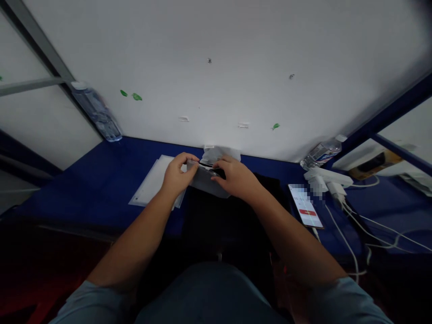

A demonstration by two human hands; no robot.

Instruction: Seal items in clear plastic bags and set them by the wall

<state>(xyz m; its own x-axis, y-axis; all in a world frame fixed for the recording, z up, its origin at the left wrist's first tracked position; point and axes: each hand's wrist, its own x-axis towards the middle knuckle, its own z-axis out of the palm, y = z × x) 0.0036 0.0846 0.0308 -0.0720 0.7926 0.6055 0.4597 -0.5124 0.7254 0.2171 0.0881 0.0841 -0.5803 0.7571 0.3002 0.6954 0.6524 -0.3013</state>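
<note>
My left hand (177, 175) and my right hand (236, 177) meet over the blue desk (101, 180), both closed on a grey translucent plastic bag (205, 180) with a dark item inside that I cannot make out. The left hand pinches the bag's upper left edge. The fingers of the right press on its top right. A crumpled white wrapper (219, 154) lies just behind the bag against the wall. A black mat (216, 216) sits under the bag.
A stack of white sheets (151, 182) lies left of my hands. A phone (305, 206) with a lit screen lies to the right, beside a white power strip (329, 180) with cables. Water bottles stand at far left (96, 111) and right (322, 153).
</note>
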